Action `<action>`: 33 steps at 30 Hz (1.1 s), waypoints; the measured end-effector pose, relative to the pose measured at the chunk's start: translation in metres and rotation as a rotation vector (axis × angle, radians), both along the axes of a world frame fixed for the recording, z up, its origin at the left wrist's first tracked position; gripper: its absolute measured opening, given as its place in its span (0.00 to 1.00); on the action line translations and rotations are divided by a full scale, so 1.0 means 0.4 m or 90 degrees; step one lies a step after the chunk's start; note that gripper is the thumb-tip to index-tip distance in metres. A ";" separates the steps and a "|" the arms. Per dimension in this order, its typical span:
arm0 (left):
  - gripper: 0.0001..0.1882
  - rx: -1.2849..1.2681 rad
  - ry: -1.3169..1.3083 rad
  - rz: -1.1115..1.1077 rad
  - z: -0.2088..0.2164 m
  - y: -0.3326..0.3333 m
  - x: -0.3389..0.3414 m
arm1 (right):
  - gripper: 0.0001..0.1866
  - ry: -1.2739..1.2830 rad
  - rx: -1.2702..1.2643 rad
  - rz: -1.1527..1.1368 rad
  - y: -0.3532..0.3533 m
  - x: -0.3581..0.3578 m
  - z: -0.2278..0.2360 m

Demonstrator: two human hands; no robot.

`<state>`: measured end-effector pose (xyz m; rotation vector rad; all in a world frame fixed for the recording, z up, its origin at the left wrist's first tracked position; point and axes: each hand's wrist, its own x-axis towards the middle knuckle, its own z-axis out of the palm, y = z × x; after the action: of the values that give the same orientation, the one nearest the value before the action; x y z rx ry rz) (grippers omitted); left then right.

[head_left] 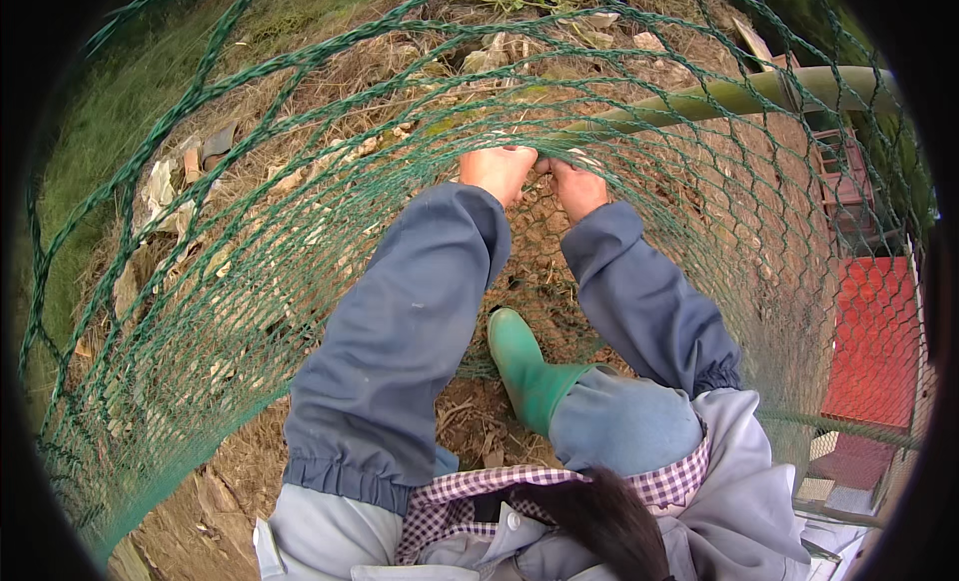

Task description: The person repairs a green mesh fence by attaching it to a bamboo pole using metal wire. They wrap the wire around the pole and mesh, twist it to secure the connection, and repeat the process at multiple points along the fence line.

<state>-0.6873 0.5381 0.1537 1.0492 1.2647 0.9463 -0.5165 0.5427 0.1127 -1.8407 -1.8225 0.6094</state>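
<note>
Green netting (330, 231) with wide mesh stretches in an arc in front of me and along both sides. My left hand (496, 173) is closed at a bunched part of it, fingers curled. Close beside it, almost touching, my right hand (577, 188) is closed too, with its fingertips up at the same strands. A green bamboo pole (689, 106) slants in from the right, its visible end just past my right hand. The mesh partly covers my fingertips, so any smaller thing between them is hidden.
Below my hands, a green rubber boot (529, 366) stands on brown soil. Dry grass and stones lie beyond the netting, with pale scraps (165, 196) at the left. On the right are a red panel (871, 341) and a stacked reddish chair (844, 176) behind the mesh.
</note>
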 end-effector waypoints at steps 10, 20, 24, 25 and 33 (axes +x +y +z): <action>0.10 -0.232 -0.225 -0.147 -0.053 0.018 -0.038 | 0.11 0.266 -0.247 -0.066 -0.035 -0.006 0.050; 0.13 -0.171 -0.144 0.044 -0.022 -0.009 -0.003 | 0.11 -0.020 0.044 -0.005 -0.011 -0.003 0.005; 0.14 -0.129 -0.136 0.057 -0.016 -0.023 -0.005 | 0.12 -0.130 0.223 0.042 -0.018 -0.002 -0.019; 0.13 -0.127 -0.132 0.045 -0.017 -0.023 -0.007 | 0.12 -0.132 0.238 0.034 -0.021 -0.002 -0.020; 0.15 -0.168 -0.225 -0.008 -0.024 -0.015 -0.024 | 0.11 -0.126 0.200 -0.064 -0.035 -0.013 -0.023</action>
<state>-0.6968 0.5320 0.1440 0.6495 1.0516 0.8815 -0.5218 0.5286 0.1035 -1.8123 -1.8138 0.0977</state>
